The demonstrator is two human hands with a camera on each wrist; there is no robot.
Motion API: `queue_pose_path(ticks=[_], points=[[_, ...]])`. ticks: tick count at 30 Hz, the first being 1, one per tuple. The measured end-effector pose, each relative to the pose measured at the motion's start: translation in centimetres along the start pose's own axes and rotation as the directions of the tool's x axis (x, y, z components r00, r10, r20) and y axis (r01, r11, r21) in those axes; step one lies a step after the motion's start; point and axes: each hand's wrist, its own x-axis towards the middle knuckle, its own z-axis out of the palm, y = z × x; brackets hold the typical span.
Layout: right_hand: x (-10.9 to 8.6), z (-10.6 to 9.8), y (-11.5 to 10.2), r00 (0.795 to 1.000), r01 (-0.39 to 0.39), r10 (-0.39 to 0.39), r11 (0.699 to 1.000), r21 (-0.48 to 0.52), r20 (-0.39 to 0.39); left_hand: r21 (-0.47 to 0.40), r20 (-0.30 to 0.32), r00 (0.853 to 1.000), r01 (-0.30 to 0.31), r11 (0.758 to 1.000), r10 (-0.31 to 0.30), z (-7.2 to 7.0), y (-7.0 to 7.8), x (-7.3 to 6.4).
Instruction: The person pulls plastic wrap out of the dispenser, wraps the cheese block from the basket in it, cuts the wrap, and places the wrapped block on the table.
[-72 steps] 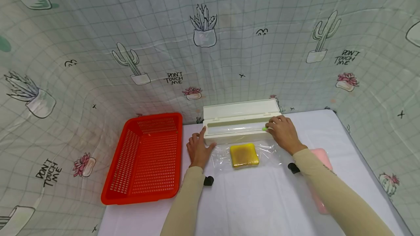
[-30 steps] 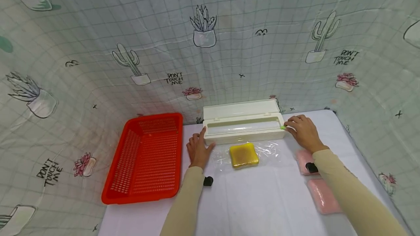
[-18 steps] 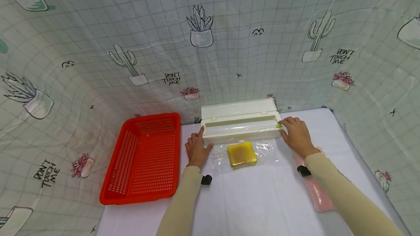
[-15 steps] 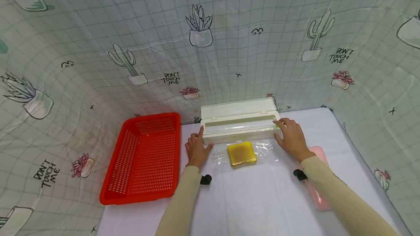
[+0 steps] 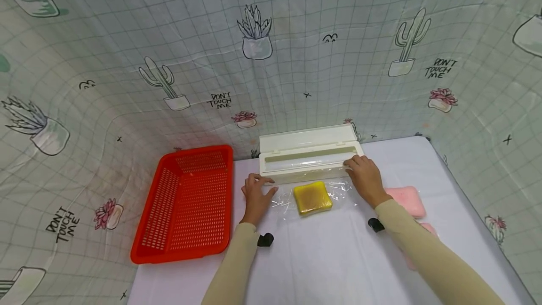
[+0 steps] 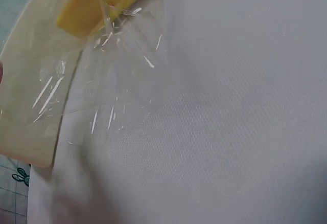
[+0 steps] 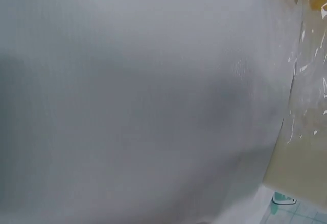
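Observation:
A white cling film dispenser point(image 5: 309, 176) stands at the back of the table, lid raised, a film roll inside. In front of it, a yellow bread-slice-shaped piece point(image 5: 313, 198) with a browned middle lies on clear plastic film point(image 5: 338, 189). The film reaches up over the dispenser's front. My left hand point(image 5: 256, 199) is at the film's left end, by the dispenser's corner, thumb and bent index finger apart. At the dispenser's right front edge, my right hand point(image 5: 365, 180) pinches the film. The green slider is hidden. Both wrist views show film point(image 6: 117, 81) but hardly any fingers.
A red plastic basket point(image 5: 230, 201) stands on the left. Two pink wrapped pieces point(image 5: 408, 200) lie on the right, one partly under the right sleeve point(image 5: 423, 244). A white cloth covers the table point(image 5: 317, 262); a patterned curtain point(image 5: 288, 74) surrounds it.
My right hand slid the green slider rightward along the dispenser, came back left and now holds the film. My left hand has left the dispenser's left end and moved down to the film.

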Motion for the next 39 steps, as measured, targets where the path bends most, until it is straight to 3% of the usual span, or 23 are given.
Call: queue_pose_path(ticks=[3,9,13,15,18,21,24,28,31,35,37,39], points=[[0.1,0.1,0.3,1.0,0.024,-0.024,1.0,-0.003,-0.011,-0.059,0.059,0.998,-0.022,0.998,0.026,-0.2,-0.2,0.0],[-0.2,-0.2,0.7,0.999,0.048,-0.048,0.999,0.009,-0.004,-0.179,0.16,0.987,0.047,0.983,-0.018,-0.4,-0.9,-0.2],[-0.8,-1.2,0.7,0.996,0.08,-0.08,0.997,0.014,0.038,-0.185,0.194,0.981,0.067,0.98,-0.03,-0.7,-1.0,-0.5],[-1.3,-1.7,0.8,0.991,0.12,-0.12,0.993,0.011,0.056,-0.14,0.212,0.977,0.028,0.99,0.002,-0.8,-1.1,-0.7],[-2.1,-2.4,0.8,0.977,0.197,-0.196,0.98,-0.006,0.083,-0.017,0.238,0.967,-0.086,0.996,0.088,-1.0,-1.3,-1.2],[-2.9,-2.7,0.8,0.956,0.275,-0.268,0.961,-0.042,0.117,0.131,0.242,0.958,-0.189,0.973,0.153,-0.9,-1.7,-1.8],[-3.7,-2.6,0.4,0.935,0.325,-0.309,0.943,-0.072,0.173,0.232,0.237,0.958,-0.216,0.948,0.16,-0.8,-2.0,-2.3],[-4.3,-2.1,-0.2,0.909,0.356,-0.315,0.928,-0.114,0.273,0.27,0.245,0.963,-0.18,0.946,0.113,-0.6,-2.2,-2.9],[-4.3,-1.9,-0.5,0.896,0.34,-0.28,0.932,-0.127,0.345,0.223,0.261,0.963,-0.123,0.967,0.063,-0.6,-2.4,-3.1],[-3.8,-2.6,-0.7,0.898,0.208,-0.159,0.975,-0.077,0.411,0.022,0.276,0.961,0.029,0.999,-0.034,-0.7,-2.7,-3.2],[-3.6,-3.3,-0.7,0.901,0.108,-0.082,0.993,-0.039,0.425,-0.112,0.276,0.957,0.123,0.986,-0.088,-0.8,-2.7,-3.2],[-3.3,-3.9,-0.7,0.91,0.022,-0.016,1.0,-0.01,0.415,-0.226,0.258,0.958,0.185,0.957,-0.124,-0.9,-2.7,-3.2]])
